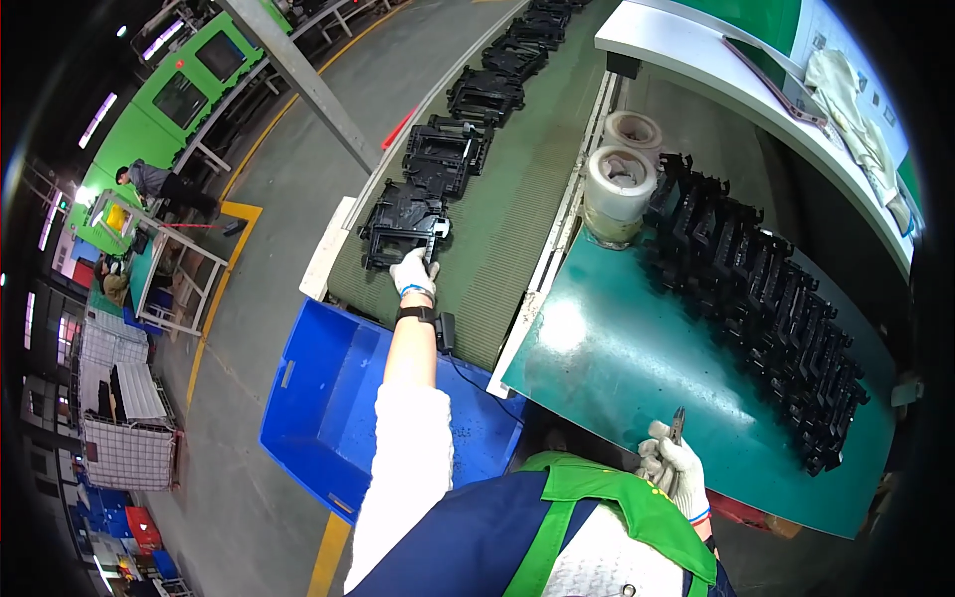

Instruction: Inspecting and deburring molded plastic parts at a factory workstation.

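Note:
My left hand (413, 276), in a white glove, reaches out over the belt and grips the near edge of a black plastic frame (403, 221). Its fingers are closed at that edge, partly hidden by the hand itself. More black plastic frames (441, 154) lie in a line farther up the green conveyor belt (517, 209). Close to my body, my gloved right hand (678, 473) is closed around a pair of nippers (678, 425), whose metal jaws point up and away from me. Most of the tool is covered by the fingers.
A blue bin (333, 388) stands below the belt's near end. On the green table (637, 348) at right lie a long row of black parts (756, 298) and rolls of clear film (619, 189). A white shelf (686, 45) juts out behind. Other people (159, 184) are far left.

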Demonstrator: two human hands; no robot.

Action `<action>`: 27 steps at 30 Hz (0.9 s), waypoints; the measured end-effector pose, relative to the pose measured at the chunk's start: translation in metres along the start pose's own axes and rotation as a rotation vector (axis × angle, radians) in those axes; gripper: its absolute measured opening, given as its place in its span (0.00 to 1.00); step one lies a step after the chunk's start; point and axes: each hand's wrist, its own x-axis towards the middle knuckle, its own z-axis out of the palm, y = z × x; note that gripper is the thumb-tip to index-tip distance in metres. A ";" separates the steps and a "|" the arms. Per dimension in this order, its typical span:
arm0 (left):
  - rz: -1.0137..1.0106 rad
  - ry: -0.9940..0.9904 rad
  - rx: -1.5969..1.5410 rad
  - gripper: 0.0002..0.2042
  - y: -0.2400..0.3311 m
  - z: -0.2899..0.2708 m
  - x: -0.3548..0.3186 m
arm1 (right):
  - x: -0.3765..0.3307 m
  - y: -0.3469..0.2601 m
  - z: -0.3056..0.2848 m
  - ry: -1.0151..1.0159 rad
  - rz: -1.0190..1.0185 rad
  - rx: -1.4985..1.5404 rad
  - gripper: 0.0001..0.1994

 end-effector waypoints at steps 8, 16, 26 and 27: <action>0.074 0.073 0.028 0.26 0.006 -0.029 -0.035 | 0.007 0.009 0.006 0.062 -0.059 0.058 0.19; 0.042 -0.113 -0.324 0.26 0.042 -0.017 0.037 | 0.006 0.018 0.009 0.147 -0.050 0.020 0.16; 0.193 0.318 0.291 0.37 0.082 -0.011 -0.029 | 0.012 0.008 0.016 0.294 0.085 -0.157 0.20; 0.233 0.369 0.283 0.37 0.087 -0.017 -0.044 | 0.016 0.003 0.014 0.257 0.105 -0.178 0.21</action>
